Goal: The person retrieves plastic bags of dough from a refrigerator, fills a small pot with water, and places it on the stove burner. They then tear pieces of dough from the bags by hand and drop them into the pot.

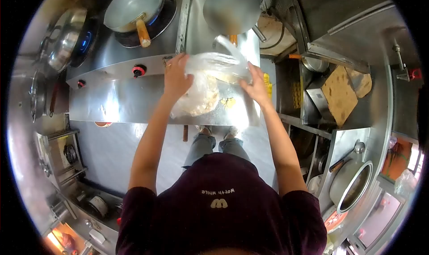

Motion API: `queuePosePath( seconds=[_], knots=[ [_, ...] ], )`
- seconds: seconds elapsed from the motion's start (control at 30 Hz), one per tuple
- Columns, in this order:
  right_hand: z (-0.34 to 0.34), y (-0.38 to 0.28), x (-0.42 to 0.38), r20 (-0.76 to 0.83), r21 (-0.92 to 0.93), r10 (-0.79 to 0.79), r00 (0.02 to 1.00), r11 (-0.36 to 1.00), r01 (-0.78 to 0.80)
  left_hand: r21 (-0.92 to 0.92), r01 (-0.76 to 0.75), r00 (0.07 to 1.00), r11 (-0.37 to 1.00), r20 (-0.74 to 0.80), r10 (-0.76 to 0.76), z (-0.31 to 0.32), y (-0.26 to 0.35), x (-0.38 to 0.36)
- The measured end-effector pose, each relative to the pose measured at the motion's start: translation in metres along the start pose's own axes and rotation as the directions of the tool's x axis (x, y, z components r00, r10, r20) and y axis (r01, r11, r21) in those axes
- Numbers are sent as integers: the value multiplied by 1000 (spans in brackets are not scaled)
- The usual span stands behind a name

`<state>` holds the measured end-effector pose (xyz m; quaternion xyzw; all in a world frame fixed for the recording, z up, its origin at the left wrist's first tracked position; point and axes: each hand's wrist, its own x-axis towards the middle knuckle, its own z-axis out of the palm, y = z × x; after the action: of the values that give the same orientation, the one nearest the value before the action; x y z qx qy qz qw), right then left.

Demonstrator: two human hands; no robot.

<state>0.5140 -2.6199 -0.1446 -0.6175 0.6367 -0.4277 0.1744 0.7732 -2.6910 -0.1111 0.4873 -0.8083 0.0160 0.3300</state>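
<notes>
A clear plastic bag (196, 98) with pale pieces inside rests on the steel counter. Its loose, see-through mouth stretches between my two hands. On its left side, my left hand (177, 78) is closed on the edge of the plastic, the thumb toward the middle. Over at the right, my right hand (256, 86) pinches the other end of the mouth. A few small yellow pieces (228, 103) lie on the counter between the bag and my right hand. What exactly fills the bag is blurred by the plastic.
Ahead on the left, a wooden-handled pan (134, 9) sits on a burner, with a blue flame showing. Another pan (232, 9) stands straight ahead. A steel pan (67, 40) is at far left. On the right are a wooden board (340, 96) and a large pot (351, 185).
</notes>
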Motion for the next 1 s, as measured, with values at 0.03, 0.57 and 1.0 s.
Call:
queuePosePath(
  seconds=[0.03,0.57,1.0],
  knots=[
    [3,-6,4,51,-32,41,998,999,-39,-7,-63,998,998,16,63,1,16,14],
    [-18,-96,26,-35,73,-396,918,915,397,-344,-206,961,916,-246,124,-22,81,10],
    [23,-69,30,368,134,-296,881,955,265,-451,-263,747,853,464,476,34,37,-3]
  ],
)
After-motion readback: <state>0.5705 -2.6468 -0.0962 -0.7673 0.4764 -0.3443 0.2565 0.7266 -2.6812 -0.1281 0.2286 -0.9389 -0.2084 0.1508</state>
